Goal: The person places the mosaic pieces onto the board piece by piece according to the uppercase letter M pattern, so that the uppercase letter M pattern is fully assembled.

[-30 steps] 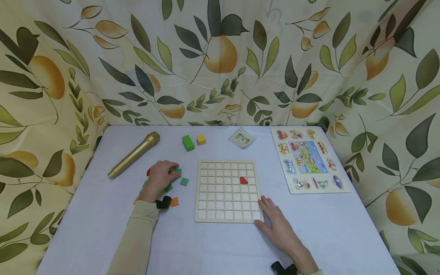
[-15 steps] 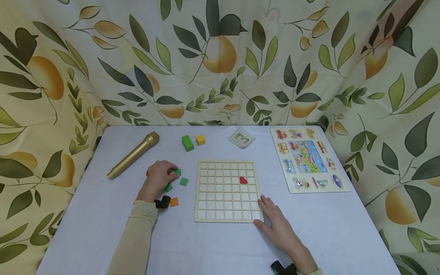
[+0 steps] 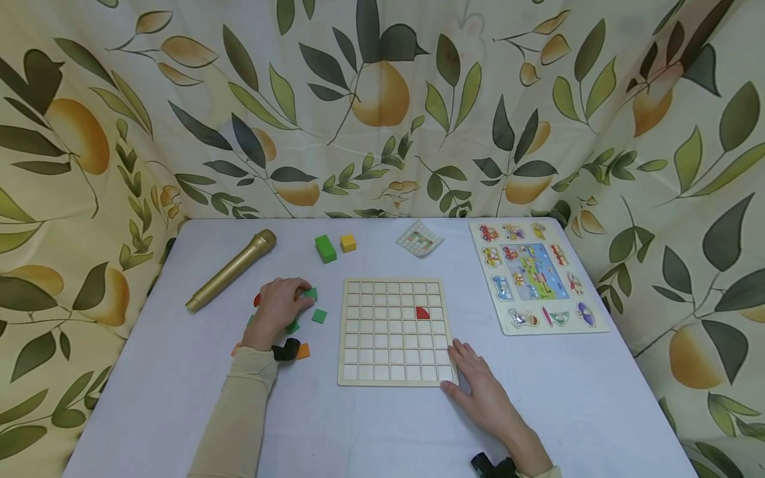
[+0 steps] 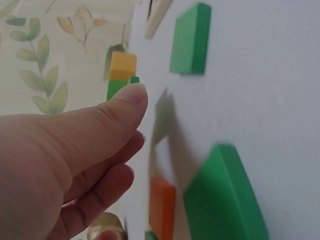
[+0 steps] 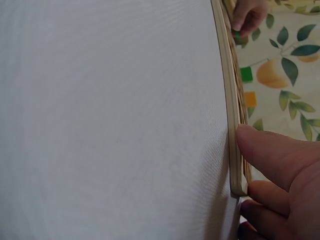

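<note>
The left hand (image 3: 276, 309) pinches a green block (image 3: 311, 293), mostly hidden in the left wrist view, left of the board (image 3: 394, 342). That hand partly covers a red block (image 3: 257, 300). The right hand (image 3: 479, 385), fingers straight, touches the board's edge.

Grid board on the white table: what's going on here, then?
A person pinches a small green piece between the fingers of the left hand, just above the table. The right hand rests against the right edge of the grid board, by its near corner. Only one piece, a red quarter-circle, sits in the board. Loose pieces, including a green square tile and an orange tile, lie left of it.
</note>
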Motion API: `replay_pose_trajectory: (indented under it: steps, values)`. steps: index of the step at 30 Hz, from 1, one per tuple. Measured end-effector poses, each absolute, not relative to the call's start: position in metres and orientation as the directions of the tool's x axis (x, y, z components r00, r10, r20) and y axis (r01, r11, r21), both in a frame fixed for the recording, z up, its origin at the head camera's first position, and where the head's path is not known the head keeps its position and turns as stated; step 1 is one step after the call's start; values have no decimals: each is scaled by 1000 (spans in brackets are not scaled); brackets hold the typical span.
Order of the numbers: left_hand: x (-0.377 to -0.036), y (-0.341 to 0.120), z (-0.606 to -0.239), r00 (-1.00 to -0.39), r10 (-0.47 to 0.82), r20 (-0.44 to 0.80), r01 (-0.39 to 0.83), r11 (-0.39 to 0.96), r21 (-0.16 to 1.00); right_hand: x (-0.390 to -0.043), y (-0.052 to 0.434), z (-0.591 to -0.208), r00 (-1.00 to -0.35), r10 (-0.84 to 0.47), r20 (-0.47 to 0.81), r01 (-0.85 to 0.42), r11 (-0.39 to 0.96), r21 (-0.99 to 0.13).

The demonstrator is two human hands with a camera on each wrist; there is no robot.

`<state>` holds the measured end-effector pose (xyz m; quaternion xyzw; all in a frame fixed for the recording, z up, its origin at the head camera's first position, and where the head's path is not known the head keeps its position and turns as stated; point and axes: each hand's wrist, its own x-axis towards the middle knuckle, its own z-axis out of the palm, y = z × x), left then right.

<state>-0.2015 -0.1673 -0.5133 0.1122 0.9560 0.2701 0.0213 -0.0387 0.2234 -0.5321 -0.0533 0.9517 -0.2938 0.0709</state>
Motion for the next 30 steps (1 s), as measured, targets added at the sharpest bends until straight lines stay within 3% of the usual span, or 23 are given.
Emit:
replay_pose_trajectory:
  steps: [12, 30]
  values:
    - [-204, -133, -504, -964, 264, 33, 232, 769, 595, -39, 224, -532, -984, -144, -106, -58, 818, -573]
    - [-205, -76, -495, -911, 391, 132, 395, 733, 554, -39, 226, -535, -984, -145, -105, -56, 806, -589]
